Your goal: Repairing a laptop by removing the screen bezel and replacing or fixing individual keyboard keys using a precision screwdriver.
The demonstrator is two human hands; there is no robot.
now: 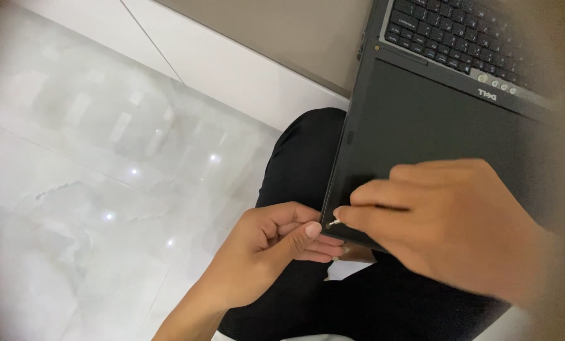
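A black laptop lies open across my lap, with its dark screen toward me and its keyboard farther away. My left hand curls under the screen's near corner, thumb pressed against the edge. My right hand rests on the screen bezel and pinches a small thin light-coloured tool at that corner. The tool's tip touches the bezel edge beside my left thumb. What the tool is exactly cannot be told.
My legs in black trousers support the laptop. A glossy white marble floor spreads to the left. A white baseboard and beige wall run along the top.
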